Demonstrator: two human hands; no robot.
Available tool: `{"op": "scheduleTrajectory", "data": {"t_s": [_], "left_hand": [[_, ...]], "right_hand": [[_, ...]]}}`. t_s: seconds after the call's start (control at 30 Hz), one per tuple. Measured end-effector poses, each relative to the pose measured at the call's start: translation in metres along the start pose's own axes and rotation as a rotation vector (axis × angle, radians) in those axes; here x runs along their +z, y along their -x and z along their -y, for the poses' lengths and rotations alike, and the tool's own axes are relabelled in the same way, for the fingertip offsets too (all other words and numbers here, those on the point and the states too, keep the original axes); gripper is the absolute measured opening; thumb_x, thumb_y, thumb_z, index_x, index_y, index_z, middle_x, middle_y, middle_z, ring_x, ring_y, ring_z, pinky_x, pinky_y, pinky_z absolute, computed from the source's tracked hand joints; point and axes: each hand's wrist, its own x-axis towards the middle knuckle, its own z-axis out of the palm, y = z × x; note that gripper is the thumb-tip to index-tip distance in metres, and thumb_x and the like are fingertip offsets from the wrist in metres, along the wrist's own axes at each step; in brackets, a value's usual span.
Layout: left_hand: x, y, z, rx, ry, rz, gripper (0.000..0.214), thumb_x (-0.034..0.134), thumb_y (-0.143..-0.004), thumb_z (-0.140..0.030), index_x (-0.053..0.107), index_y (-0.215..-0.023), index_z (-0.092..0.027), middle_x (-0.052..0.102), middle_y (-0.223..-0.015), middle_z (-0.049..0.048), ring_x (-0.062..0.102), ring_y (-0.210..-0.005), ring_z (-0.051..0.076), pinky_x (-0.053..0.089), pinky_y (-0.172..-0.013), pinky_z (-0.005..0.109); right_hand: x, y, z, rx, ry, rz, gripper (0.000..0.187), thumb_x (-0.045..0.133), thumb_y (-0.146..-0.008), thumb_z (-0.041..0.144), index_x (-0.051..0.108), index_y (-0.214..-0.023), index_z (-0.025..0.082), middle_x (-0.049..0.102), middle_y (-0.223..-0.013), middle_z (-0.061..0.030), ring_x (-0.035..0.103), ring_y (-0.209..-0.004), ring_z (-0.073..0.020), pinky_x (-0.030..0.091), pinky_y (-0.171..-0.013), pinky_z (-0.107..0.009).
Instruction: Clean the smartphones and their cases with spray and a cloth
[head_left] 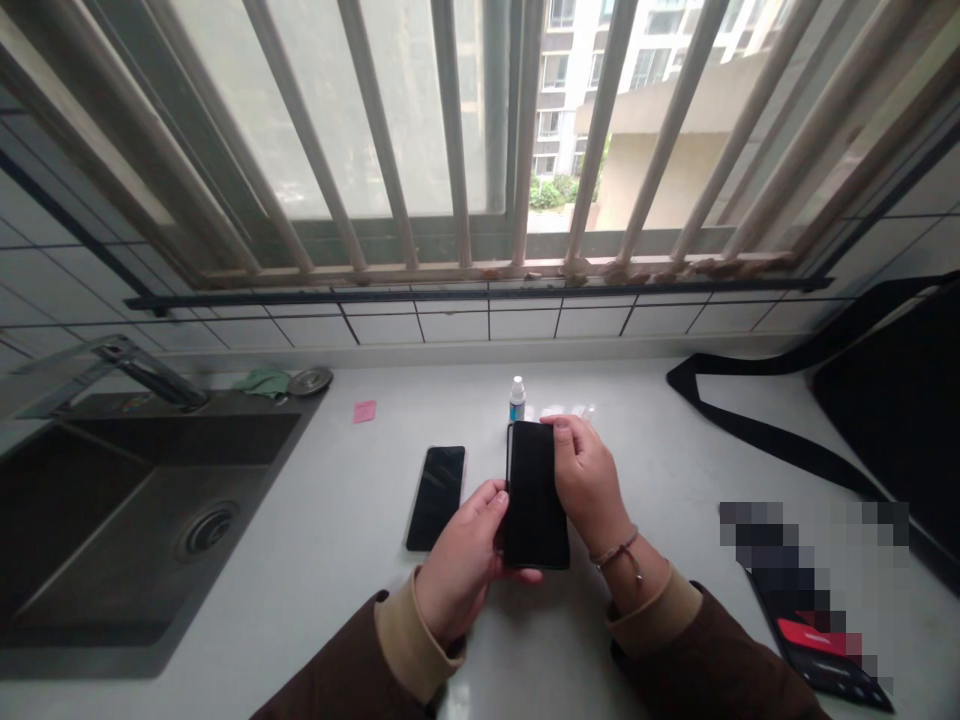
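Note:
A black smartphone [537,500] is held upright, tilted toward me, over the white counter. My left hand [469,550] grips its left side and lower edge, with some fingers hidden behind it. The fingers of my right hand [589,470] are closed round its upper right corner, thumb on the front. A second dark-screened phone [437,498] lies face up on the counter, just left of the held one. Behind the held phone stands a small white bottle [517,397] with a blue label, its lower part hidden. Some clear plastic [570,411] lies partly hidden behind my right hand.
A sink [247,440] with a faucet [154,375] is at the left. A green cloth [262,382], a metal strainer [310,380] and a pink paper [364,411] lie nearby. At the right are a black bag [892,390] with its strap and a partly pixelated dark item [825,672].

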Motion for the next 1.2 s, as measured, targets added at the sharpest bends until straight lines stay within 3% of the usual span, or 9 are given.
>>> {"op": "scheduleTrajectory", "data": {"t_s": [0.13,0.37,0.5,0.67,0.8,1.0,1.2], "left_hand": [[0.000,0.000,0.000,0.006,-0.016,0.019,0.042,0.066,-0.095,-0.058,0.061,-0.114,-0.021,0.061,-0.096,0.0049,0.065,-0.084,0.021,0.062,-0.055,0.028],[-0.004,-0.004,0.001,0.004,-0.090,0.025,0.049,0.069,-0.091,-0.060,0.058,-0.120,-0.022,0.062,-0.094,0.0036,0.066,-0.078,0.019,0.060,-0.049,0.025],[-0.005,-0.004,-0.002,0.032,-0.160,0.029,0.047,0.070,-0.091,-0.059,0.058,-0.118,-0.022,0.064,-0.094,0.0033,0.068,-0.079,0.019,0.061,-0.051,0.026],[-0.005,-0.001,-0.006,0.047,-0.173,0.023,0.045,0.066,-0.094,-0.059,0.059,-0.121,-0.022,0.066,-0.102,0.0057,0.069,-0.083,0.019,0.063,-0.054,0.026],[-0.007,-0.002,-0.005,0.054,-0.175,0.023,0.045,0.065,-0.095,-0.059,0.059,-0.123,-0.024,0.066,-0.107,0.0062,0.069,-0.086,0.020,0.065,-0.059,0.029],[-0.008,-0.003,-0.004,0.087,-0.259,0.013,0.048,0.068,-0.092,-0.060,0.061,-0.120,-0.022,0.063,-0.096,0.0040,0.069,-0.086,0.022,0.064,-0.056,0.029],[-0.007,-0.001,-0.002,0.126,-0.328,0.044,0.043,0.063,-0.095,-0.059,0.061,-0.119,-0.023,0.063,-0.095,0.0044,0.068,-0.082,0.022,0.062,-0.056,0.030]], "right_hand": [[0.001,0.002,0.003,0.103,-0.010,0.023,0.041,0.043,-0.107,0.048,0.074,-0.109,0.022,0.076,-0.104,-0.0070,0.069,-0.095,-0.0242,0.050,-0.083,-0.035],[-0.001,0.000,0.000,0.246,-0.167,0.010,0.048,0.049,-0.103,0.059,0.078,-0.104,0.020,0.079,-0.102,-0.0093,0.071,-0.093,-0.0264,0.052,-0.081,-0.035],[0.003,0.000,-0.003,0.346,-0.326,0.013,0.056,0.054,-0.098,0.068,0.079,-0.112,0.019,0.080,-0.110,-0.0106,0.072,-0.101,-0.0288,0.055,-0.083,-0.036],[0.006,0.003,0.003,0.562,-0.620,0.134,0.075,0.041,-0.096,0.082,0.078,-0.089,0.017,0.078,-0.080,-0.0118,0.073,-0.072,-0.0288,0.056,-0.062,-0.036],[0.002,0.005,0.010,0.507,-0.653,0.170,0.074,0.040,-0.097,0.082,0.077,-0.087,0.018,0.076,-0.077,-0.0096,0.070,-0.067,-0.0256,0.054,-0.060,-0.034],[-0.004,0.003,0.011,0.421,-0.504,0.149,0.075,0.039,-0.097,0.083,0.072,-0.074,0.020,0.071,-0.067,-0.0060,0.063,-0.060,-0.0217,0.048,-0.055,-0.031],[0.000,0.005,0.004,0.430,-0.355,0.087,0.075,0.037,-0.094,0.087,0.061,-0.064,0.022,0.062,-0.059,-0.0044,0.056,-0.054,-0.0202,0.041,-0.049,-0.031]]}}
